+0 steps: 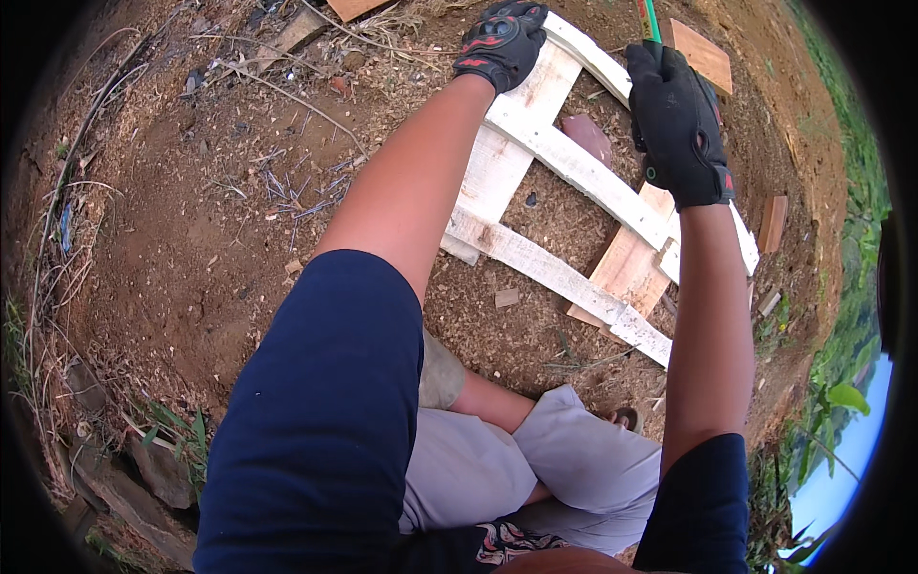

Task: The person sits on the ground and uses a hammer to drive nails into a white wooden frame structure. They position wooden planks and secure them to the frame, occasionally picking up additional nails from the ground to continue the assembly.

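Observation:
A frame of white-painted wooden slats (574, 163) lies on the ground in front of me, with long slats crossed by wider boards. At its far left corner, my left hand (502, 43), in a black glove with red marks, is closed at the end of the farthest slat; its fingertips are partly hidden. My right hand (677, 124), also gloved, is above the frame's right side, wrapped round a green-handled tool (649, 19). The tool's head is outside the picture. Under the frame's near right part sits a bare brown board (626, 256).
Nails (306, 191) lie scattered on the dirt to the left. A wooden block (703, 59) rests beyond my right hand, and a smaller one (773, 224) to the right. A reddish stone (586, 137) shows between slats. Dry twigs and stones line the left edge.

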